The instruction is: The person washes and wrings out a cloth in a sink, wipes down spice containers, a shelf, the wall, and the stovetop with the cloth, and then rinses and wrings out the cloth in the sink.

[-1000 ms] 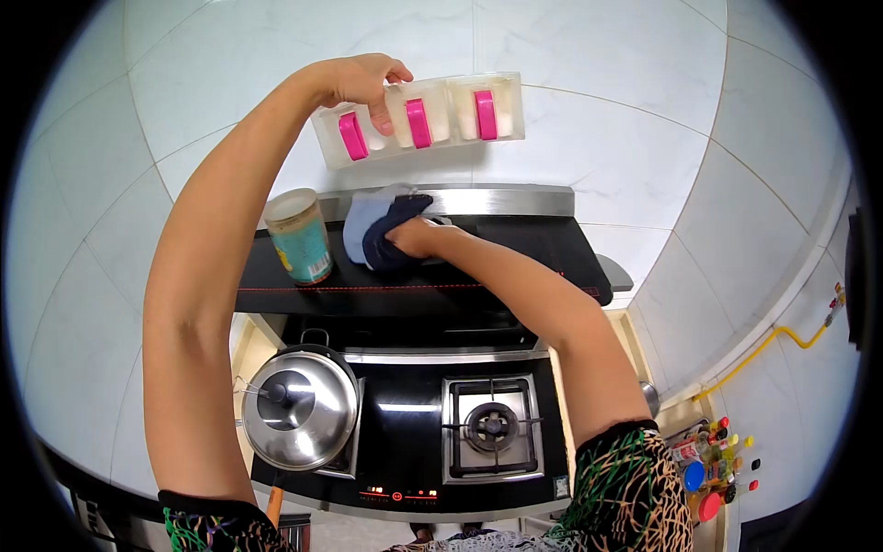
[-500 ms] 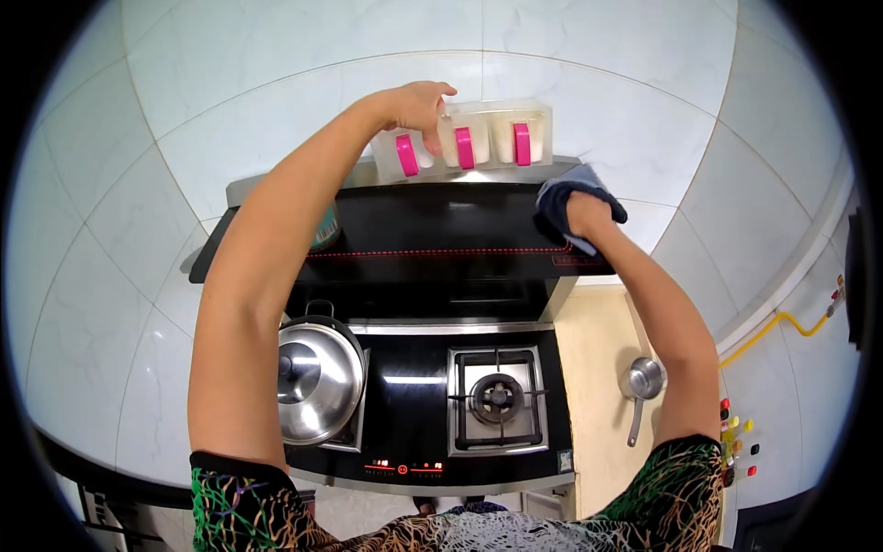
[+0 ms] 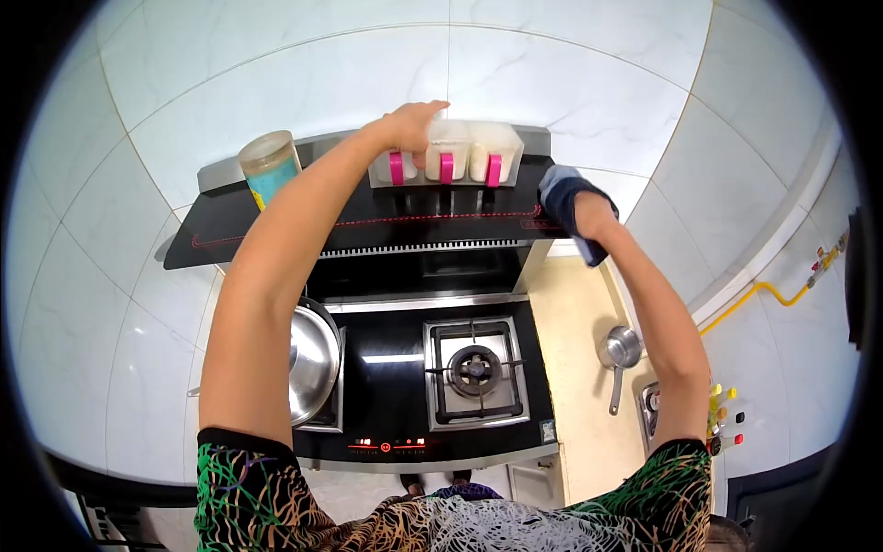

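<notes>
My left hand (image 3: 410,129) is closed on the left end of a clear seasoning box (image 3: 448,155). The box has compartments with pink handles and pale contents, and it rests on the black top of the range hood (image 3: 432,228). My right hand (image 3: 594,215) grips a dark blue cloth (image 3: 561,191) at the hood's right end, the fingers mostly hidden by the fabric. Left of my left forearm, a canister with a teal label (image 3: 269,170) stands on the hood, partly covered by the arm.
Below the hood is a gas cooktop (image 3: 386,386) with a bare right burner (image 3: 475,370). A lidded pan (image 3: 313,366) sits on the left burner, partly behind my arm. On the right counter (image 3: 575,322) lies a small metal saucepan (image 3: 621,348). A yellow hose (image 3: 763,287) runs along the wall.
The seasoning box has come down from a raised position onto the hood top, still in my left hand. The cloth has moved slightly down the hood's right end. The camera view has shifted.
</notes>
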{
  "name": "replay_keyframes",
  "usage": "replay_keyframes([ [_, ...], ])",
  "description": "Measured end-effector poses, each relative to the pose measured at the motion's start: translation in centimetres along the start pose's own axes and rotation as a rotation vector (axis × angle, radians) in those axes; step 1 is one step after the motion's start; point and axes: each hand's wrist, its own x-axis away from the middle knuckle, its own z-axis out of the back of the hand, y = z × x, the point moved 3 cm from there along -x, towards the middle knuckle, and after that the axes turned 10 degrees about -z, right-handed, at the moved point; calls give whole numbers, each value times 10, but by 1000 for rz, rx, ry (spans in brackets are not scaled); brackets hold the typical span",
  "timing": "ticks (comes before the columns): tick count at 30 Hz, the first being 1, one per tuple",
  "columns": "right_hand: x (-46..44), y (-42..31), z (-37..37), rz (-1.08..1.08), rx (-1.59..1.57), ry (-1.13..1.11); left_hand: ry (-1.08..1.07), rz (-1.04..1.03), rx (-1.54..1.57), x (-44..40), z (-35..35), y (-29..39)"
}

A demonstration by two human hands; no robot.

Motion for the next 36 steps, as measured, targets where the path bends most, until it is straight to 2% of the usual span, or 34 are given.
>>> replay_keyframes([
  [1, 1, 1, -13, 129, 18, 144, 33, -29, -65, -2, -2, -6],
  [3, 34, -26, 14, 231, -69, 347, 38, -8, -60, -1, 0, -6],
  [5, 54, -58, 49, 197, 10, 56, -18, 76, -67, -1, -1, -5],
  [7, 78, -81, 66, 331, -49, 334, -81, 155, -80, 4, 2, 9],
  [9, 94, -99, 68, 283, 105, 267, -93, 282, -250, 10, 3, 19],
  [11, 100, -90, 44, 335, -393, 400, -70, 291, -275, 11, 5, 17],
  [13, 103, -88, 40, 354, -381, 331, -49, 297, -306, 19, 12, 20],
  [15, 104, -83, 40, 369, -1017, 171, 229, 50, -339, 31, 26, 39],
  [16, 115, -87, 65, 401, -1104, 186, 231, 61, -339, 41, 22, 48],
  [18, 124, -105, 105, 417, -1044, 216, 561, -155, 74, 84, 20, 77],
  [19, 126, -111, 115, 427, -1014, 249, 663, -140, 234, 103, 13, 98],
  [21, 130, -119, 128, 461, -996, 289, 661, -157, 103, 142, 10, 123],
  [22, 130, -123, 131, 472, -991, 307, 668, -138, 82, 154, 8, 120],
  [24, 127, -129, 135, 500, -1030, 267, 1068, 13, -237, 188, 9, 97],
  [26, 114, -136, 125, 527, -908, 424, 1167, 401, -235, 214, 4, 52],
  [27, 112, -144, 123, 542, -921, 426, 1229, 610, -201, 224, 4, 32],
  [28, 111, -153, 120, 491, -789, 430, 1188, 733, -169, 231, 7, 15],
  [29, 108, -162, 117, 438, -651, 435, 1194, 737, -180, 234, 6, -3],
  [30, 104, -173, 110, 507, -800, 531, 1215, 702, -62, 235, 4, -23],
  [31, 102, -181, 118, 513, -799, 539, 1233, 660, 58, 232, 7, -37],
  [33, 101, -205, 136, 454, -727, 359, 1206, 652, 143, 229, 15, -48],
  [35, 89, -223, 132, 416, -664, 198, 1145, 465, 300, 226, 16, -55],
  [36, 71, -236, 119, 366, -966, 31, 1183, 415, 247, 227, 16, -61],
])
